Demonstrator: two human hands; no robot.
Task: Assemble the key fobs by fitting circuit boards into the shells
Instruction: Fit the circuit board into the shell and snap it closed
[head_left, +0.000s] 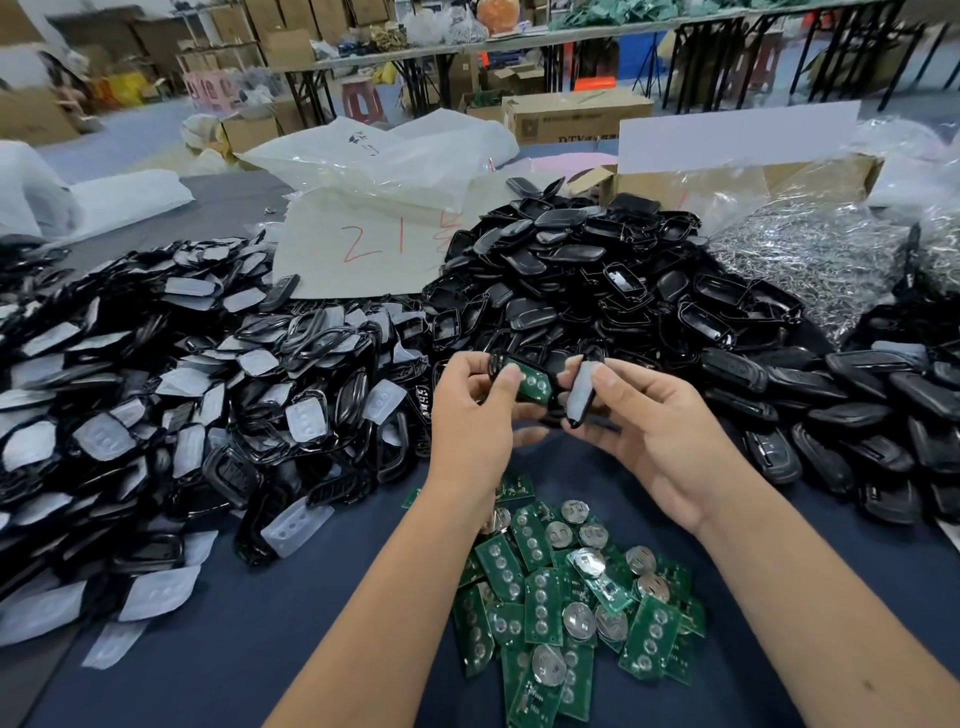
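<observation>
1. Nearest the camera, a loose heap of green circuit boards (571, 597) lies on the dark blue tablecloth (249, 649) between the two forearms. Each board carries a row of round silver pads, and several show a round silver coin-cell holder.
2. Above the heap, the left hand (470, 415) holds a black shell half (524, 387) with a green circuit board (535, 383) seated in it, pads facing up. The thumb presses on the board's near end and the other fingers curl beneath the shell.
3. The right hand (654, 431) pinches a second shell half (579, 396), thumb on one side and fingers curled round the other. Its black rim frames a translucent white button pad, and it stands tilted just beside the first half, almost touching it.
4. To the left, a wide pile of shell halves with white button pads (156, 395) covers the cloth.
5. Behind the hands rises a pile of plain black shells (582, 270), glossy and partly hollow side up.
6. At the right edge lie more dark shells (857, 415).
7. Behind the piles sit a white bag marked with red writing (374, 239) and a clear bag of small metal parts (810, 249).
</observation>
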